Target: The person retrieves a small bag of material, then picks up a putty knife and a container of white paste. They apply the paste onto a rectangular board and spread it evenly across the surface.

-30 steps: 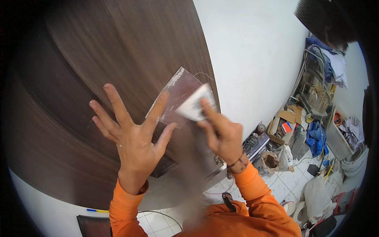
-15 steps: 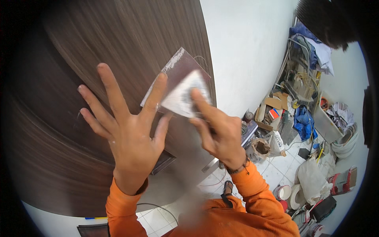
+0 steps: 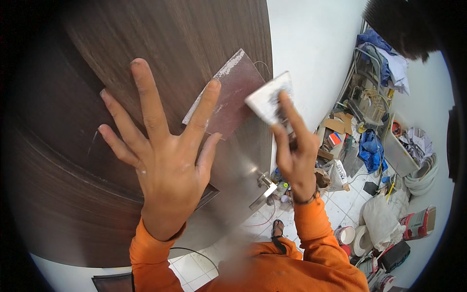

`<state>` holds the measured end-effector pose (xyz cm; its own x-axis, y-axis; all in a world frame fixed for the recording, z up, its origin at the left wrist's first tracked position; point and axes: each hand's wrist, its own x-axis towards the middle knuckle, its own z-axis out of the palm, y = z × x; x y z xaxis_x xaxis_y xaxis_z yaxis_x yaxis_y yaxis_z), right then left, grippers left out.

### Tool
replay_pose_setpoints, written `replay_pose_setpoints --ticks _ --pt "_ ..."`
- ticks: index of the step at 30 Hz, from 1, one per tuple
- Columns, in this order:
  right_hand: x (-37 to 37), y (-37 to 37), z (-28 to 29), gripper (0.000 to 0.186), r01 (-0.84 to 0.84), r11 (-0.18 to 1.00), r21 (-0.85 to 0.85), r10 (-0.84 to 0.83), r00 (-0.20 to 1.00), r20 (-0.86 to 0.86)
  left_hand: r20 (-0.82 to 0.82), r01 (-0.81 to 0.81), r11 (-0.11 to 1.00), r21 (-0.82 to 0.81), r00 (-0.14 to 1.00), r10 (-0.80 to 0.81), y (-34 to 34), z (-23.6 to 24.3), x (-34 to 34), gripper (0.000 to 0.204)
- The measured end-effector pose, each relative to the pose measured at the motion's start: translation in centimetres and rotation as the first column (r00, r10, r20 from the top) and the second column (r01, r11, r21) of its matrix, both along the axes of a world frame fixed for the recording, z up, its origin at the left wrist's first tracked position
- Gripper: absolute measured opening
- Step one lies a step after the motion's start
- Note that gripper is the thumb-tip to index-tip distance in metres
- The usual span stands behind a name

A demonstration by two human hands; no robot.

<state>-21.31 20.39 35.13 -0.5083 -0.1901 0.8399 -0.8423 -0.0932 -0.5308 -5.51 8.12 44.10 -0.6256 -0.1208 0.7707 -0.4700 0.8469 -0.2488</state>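
My left hand (image 3: 168,160) is spread wide in front of a dark brown wood-grain door (image 3: 160,29). Its index finger and thumb overlap a reddish-brown rectangular sheet (image 3: 236,97) with a whitish, worn-looking edge. Whether the fingers press on the sheet, I cannot tell. To the right, my right hand (image 3: 296,155) grips a flat white piece (image 3: 267,100) with dark smudges, its index finger stretched along the face. That piece is slightly blurred and sits beside the sheet, near the door's edge; the part within my palm is hidden.
Below the sheet a metal door handle (image 3: 265,185) sticks out. A white wall (image 3: 311,44) stands beyond the door's edge. Clutter covers the tiled floor at right: a blue plastic bag (image 3: 372,151), a white bin (image 3: 396,151), a coiled hose (image 3: 421,175) and paint buckets (image 3: 345,235).
My right hand has moved right with the white piece, off the reddish-brown sheet, baring more of it and the door handle. My left hand and the sheet appear slightly higher and farther right.
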Motion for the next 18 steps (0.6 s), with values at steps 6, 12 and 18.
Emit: replay_pose_setpoints --ticks 6,12,18 --pt "-1.6 -1.1 -1.8 0.056 0.036 0.999 -0.035 -0.036 0.999 -0.013 0.01 -0.013 1.0 0.01 1.0 0.013 0.1 0.2 0.1 0.08" --pt "1.3 -0.2 0.3 0.062 0.034 0.966 0.258 -0.011 0.996 -0.09 -0.03 -0.006 1.0 -0.007 1.0 0.006 -0.7 -0.1 0.1 0.08" --pt "-1.7 -0.2 -0.2 0.06 0.046 0.999 -0.011 -0.047 0.995 -0.092 -0.055 -0.027 0.998 -0.048 0.998 0.024 -0.5 -0.2 -0.1 0.079"
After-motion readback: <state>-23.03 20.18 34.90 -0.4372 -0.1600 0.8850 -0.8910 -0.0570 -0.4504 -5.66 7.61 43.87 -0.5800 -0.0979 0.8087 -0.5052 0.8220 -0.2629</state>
